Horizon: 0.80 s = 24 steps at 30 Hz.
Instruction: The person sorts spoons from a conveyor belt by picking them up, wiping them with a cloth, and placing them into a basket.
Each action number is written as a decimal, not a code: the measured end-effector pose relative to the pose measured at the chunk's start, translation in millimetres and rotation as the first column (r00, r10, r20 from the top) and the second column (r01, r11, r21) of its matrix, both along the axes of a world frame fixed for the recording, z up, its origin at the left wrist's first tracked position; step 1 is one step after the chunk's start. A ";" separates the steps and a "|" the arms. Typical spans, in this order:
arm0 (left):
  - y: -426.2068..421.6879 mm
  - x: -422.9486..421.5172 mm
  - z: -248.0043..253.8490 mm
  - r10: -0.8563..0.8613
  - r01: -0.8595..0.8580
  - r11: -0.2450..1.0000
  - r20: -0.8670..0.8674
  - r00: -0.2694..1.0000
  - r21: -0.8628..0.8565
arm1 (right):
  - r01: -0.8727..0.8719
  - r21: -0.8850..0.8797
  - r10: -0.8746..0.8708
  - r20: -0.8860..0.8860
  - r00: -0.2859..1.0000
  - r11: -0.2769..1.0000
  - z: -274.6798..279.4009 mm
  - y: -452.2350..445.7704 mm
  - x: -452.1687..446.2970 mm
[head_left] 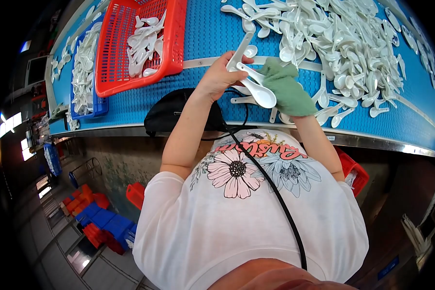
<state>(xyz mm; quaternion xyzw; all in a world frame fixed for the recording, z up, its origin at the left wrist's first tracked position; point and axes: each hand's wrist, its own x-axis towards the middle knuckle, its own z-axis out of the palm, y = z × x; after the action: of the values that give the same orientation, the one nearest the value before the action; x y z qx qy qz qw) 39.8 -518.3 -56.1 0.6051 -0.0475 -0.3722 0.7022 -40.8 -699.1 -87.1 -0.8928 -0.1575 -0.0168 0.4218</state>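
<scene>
My left hand (222, 75) is bare and closed around white ceramic soup spoons. One spoon handle (240, 50) sticks up past its fingers, and a spoon bowl (263, 95) points down and to the right below the thumb. My right hand (284, 89), in a green glove, is beside it. Another white spoon handle (251, 72) runs from the left hand's thumb into the glove, which covers its other end. The gloved fingertips are partly hidden. Loose spoons lie under and around both hands, including a spoon (322, 92) just right of the glove.
A large heap of white spoons (343, 53) covers the right of the blue textured belt (205, 34). At left stand a red basket (174, 53) and a blue basket (99, 107), both holding spoons. A black pouch (169, 113) with a cable sits at the near edge.
</scene>
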 end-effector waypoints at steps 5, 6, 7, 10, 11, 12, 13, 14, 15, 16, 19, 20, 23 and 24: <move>3.9 2.8 10.0 0.070 -0.072 0.997 0.043 0.997 0.035 | -0.057 0.017 0.049 0.322 0.946 0.998 -6.0 5.2 11.5; 4.6 4.0 18.5 0.141 -0.144 0.988 0.064 0.988 0.054 | -0.050 0.136 -0.012 0.422 0.906 0.989 -7.4 6.5 13.7; 13.0 10.8 17.6 0.204 -0.211 0.976 0.122 0.971 0.047 | -0.056 0.137 -0.007 0.418 0.908 0.989 -5.7 5.0 17.3; 55.0 39.0 46.4 0.331 -0.369 0.928 0.339 0.880 0.051 | -0.017 -0.480 0.107 0.161 0.981 0.877 27.9 -6.4 42.1; 79.0 54.2 49.0 0.388 -0.400 0.914 0.422 0.820 -0.063 | -0.025 -0.477 0.113 0.155 0.981 0.879 15.3 -9.6 50.0; 99.0 66.8 55.1 0.535 -0.526 0.837 0.415 0.736 -0.147 | 0.080 -0.394 0.081 0.375 0.924 0.916 -4.8 -16.5 61.6; 123.9 83.5 59.9 0.580 -0.522 0.815 0.365 0.728 -0.253 | 0.167 -0.286 0.030 0.574 0.818 0.944 -17.8 -21.1 72.9; 137.5 92.8 67.3 0.676 -0.620 0.735 0.378 0.633 -0.274 | 0.164 -0.285 0.031 0.574 0.818 0.945 -21.2 -20.3 81.9; 153.8 104.6 68.9 0.728 -0.689 0.671 0.420 0.542 -0.275 | 0.156 -0.275 0.051 0.621 0.782 0.949 -23.3 -16.8 89.8; 165.5 113.2 65.2 0.764 -0.760 0.601 0.457 0.456 -0.246 | 0.147 -0.264 0.070 0.667 0.742 0.953 -25.1 -12.8 97.1; 215.0 143.4 24.8 0.620 -0.811 0.585 0.650 0.439 -0.010 | -0.008 -0.305 0.141 0.418 0.898 0.952 -45.0 5.4 110.4; 218.0 148.7 11.7 0.398 -0.866 0.465 0.830 0.391 0.185 | 0.107 -0.270 -0.015 0.319 0.948 0.957 -60.0 14.1 110.3; 142.6 92.4 30.5 -0.419 -0.977 0.208 0.907 -0.046 0.046 | 0.171 -0.167 -0.121 0.277 0.953 0.971 -106.7 21.5 113.2; 108.7 70.3 31.0 -0.209 -0.908 0.410 0.978 0.002 0.089 | 0.169 -0.171 -0.120 0.267 0.956 0.971 -105.3 20.3 111.6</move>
<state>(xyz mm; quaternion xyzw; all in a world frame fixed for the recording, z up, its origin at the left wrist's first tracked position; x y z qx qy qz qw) 110.1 -409.6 -25.1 0.8950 -0.1144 0.3775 0.2082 70.8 -678.8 -192.4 -0.9287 -0.1454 -0.1472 0.3077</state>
